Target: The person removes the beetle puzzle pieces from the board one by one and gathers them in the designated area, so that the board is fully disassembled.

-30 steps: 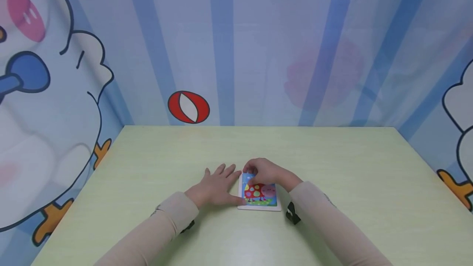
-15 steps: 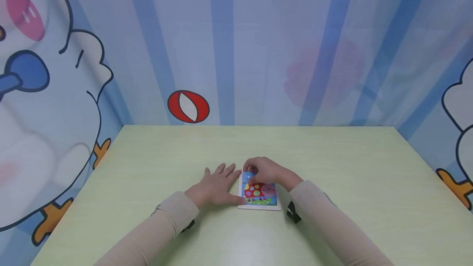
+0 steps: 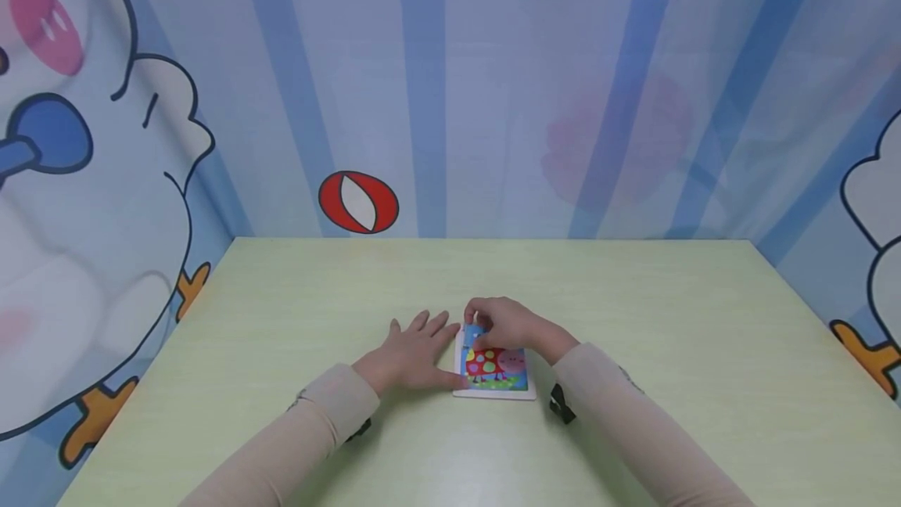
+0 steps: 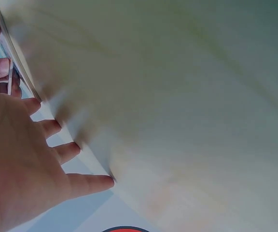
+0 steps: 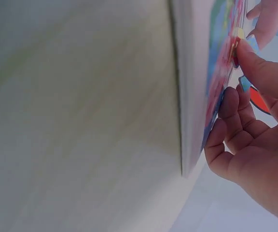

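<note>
Blue-striped cloth (image 3: pixel 493 100) is hanging beyond a pale green table (image 3: pixel 633 311), on which a white-rimmed puzzle board (image 3: pixel 496 395) is lying flat. Inside its rim the board is carrying a bright picture (image 3: pixel 486 364), which is showing a red, dotted bug with a pink face above green ground. At the board's upper left corner, the right hand (image 3: pixel 511 321) is pinching a puzzle piece (image 3: pixel 472 335) between thumb and fingers. Seen from the left wrist, the piece is sitting edge-on, tilted against the board; whether it is touching the board I cannot tell. This hand is also blocking the board's upper right part from the head view.

Just left of the board, the left hand (image 3: pixel 414 356) is lying with its fingers spread wide; its thumb is reaching over the board's lower left corner and its index fingertip is lying close to the upper left one. Beige sleeves (image 3: pixel 626 421) are slanting in from the near side of the board, a dark strap (image 3: pixel 561 405) showing under the right cuff. Beyond the board and to its left, a printed red-and-white ball (image 3: pixel 358 202) is decorating the cloth, and farther left a big cartoon figure (image 3: pixel 105 233) is filling the side.
</note>
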Available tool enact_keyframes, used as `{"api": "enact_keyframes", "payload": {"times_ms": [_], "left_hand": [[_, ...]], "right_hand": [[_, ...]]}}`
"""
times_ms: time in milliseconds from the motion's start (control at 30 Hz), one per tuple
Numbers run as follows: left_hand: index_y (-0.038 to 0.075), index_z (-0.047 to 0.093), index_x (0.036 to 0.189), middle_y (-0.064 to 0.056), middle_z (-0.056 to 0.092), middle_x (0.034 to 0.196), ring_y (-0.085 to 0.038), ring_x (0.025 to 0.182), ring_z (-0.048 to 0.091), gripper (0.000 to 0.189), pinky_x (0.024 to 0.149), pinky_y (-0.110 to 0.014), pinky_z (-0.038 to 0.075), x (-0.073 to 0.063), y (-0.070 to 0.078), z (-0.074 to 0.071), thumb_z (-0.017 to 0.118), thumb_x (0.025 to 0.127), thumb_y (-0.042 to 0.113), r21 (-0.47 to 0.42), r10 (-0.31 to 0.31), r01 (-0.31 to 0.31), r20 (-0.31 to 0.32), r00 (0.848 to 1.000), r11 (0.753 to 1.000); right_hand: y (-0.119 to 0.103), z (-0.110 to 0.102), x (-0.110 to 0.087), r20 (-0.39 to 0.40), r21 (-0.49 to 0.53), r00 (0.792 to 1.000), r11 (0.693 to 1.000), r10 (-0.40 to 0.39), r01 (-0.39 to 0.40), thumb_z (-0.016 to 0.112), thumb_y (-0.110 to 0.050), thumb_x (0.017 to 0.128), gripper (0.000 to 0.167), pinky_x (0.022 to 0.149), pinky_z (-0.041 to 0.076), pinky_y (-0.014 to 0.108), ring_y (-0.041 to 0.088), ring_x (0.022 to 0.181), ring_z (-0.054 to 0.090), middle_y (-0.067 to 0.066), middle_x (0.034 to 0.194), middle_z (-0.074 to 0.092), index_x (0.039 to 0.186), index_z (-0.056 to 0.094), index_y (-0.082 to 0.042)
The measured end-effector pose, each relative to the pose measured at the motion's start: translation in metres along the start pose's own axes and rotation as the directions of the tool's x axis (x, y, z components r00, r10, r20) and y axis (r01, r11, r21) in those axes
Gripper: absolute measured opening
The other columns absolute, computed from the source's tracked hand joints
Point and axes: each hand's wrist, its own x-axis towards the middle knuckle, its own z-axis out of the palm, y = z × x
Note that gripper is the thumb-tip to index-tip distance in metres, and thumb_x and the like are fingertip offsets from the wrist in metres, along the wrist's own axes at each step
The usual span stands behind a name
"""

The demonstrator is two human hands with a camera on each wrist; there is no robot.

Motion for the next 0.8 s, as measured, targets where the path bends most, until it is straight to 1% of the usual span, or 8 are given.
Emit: {"api": "enact_keyframes", "payload": {"times_ms": [200,267,333,433,667,800], "left_hand": [[0.02,0.027,0.153,-0.005,0.018,0.161,-0.037,0.147,0.012,0.093,0.107,-0.072,0.015,0.001,0.0,0.001,0.054,0.081,0.072,-0.006,-0.003,0.003,-0.003,1.0,1.0],[0.02,0.027,0.153,-0.005,0.018,0.161,-0.037,0.147,0.012,0.093,0.107,-0.071,0.015,0.001,0.0,0.001,0.054,0.081,0.072,-0.005,-0.004,0.004,-0.002,1.0,1.0],[0.019,0.027,0.153,-0.005,0.018,0.161,-0.037,0.147,0.012,0.093,0.107,-0.071,0.015,0.0,0.0,0.0,0.054,0.081,0.072,-0.004,-0.005,0.005,-0.002,1.0,1.0],[0.019,0.028,0.153,-0.005,0.018,0.161,-0.037,0.147,0.012,0.093,0.107,-0.072,0.015,-0.001,0.001,-0.001,0.054,0.081,0.072,-0.01,-0.007,0.007,0.0,1.0,1.0],[0.019,0.029,0.153,-0.006,0.019,0.161,-0.037,0.147,0.013,0.093,0.107,-0.071,0.015,-0.001,0.002,-0.001,0.056,0.081,0.071,-0.024,-0.007,0.007,-0.001,1.0,1.0],[0.02,0.029,0.153,-0.005,0.019,0.161,-0.037,0.147,0.013,0.092,0.107,-0.071,0.015,-0.001,0.002,0.0,0.056,0.081,0.071,-0.027,-0.011,0.01,-0.005,1.0,1.0]], "right_hand": [[0.005,0.0,0.0,-0.02,0.099,1.0,0.995,-0.013,0.015,0.068,-0.008,0.088,0.015,0.08,0.05,0.034,0.016,0.085,0.056,0.0,0.093,0.062,0.099,0.061,-0.016],[0.008,0.001,0.0,-0.027,0.129,0.999,0.991,-0.024,0.027,0.065,-0.007,0.09,0.012,0.08,0.05,0.033,0.016,0.084,0.056,0.001,0.092,0.062,0.099,0.063,-0.015],[0.012,0.001,0.0,-0.028,0.154,0.999,0.987,-0.04,0.044,0.062,-0.008,0.092,0.009,0.077,0.05,0.031,0.015,0.081,0.056,0.001,0.09,0.062,0.1,0.063,-0.013],[0.013,-0.001,-0.001,-0.025,0.188,0.998,0.981,-0.052,0.055,0.06,-0.009,0.094,0.009,0.074,0.049,0.029,0.014,0.078,0.056,0.001,0.089,0.063,0.101,0.064,-0.012],[0.017,-0.016,-0.007,-0.053,0.254,0.997,0.965,-0.059,0.071,0.059,-0.008,0.095,0.011,0.08,0.048,0.032,0.014,0.081,0.057,0.004,0.092,0.065,0.105,0.064,-0.006],[0.025,-0.029,-0.011,-0.082,0.293,0.996,0.954,-0.034,0.056,0.059,-0.008,0.095,0.014,0.082,0.049,0.032,0.016,0.083,0.06,0.006,0.093,0.066,0.107,0.064,-0.003]]}}
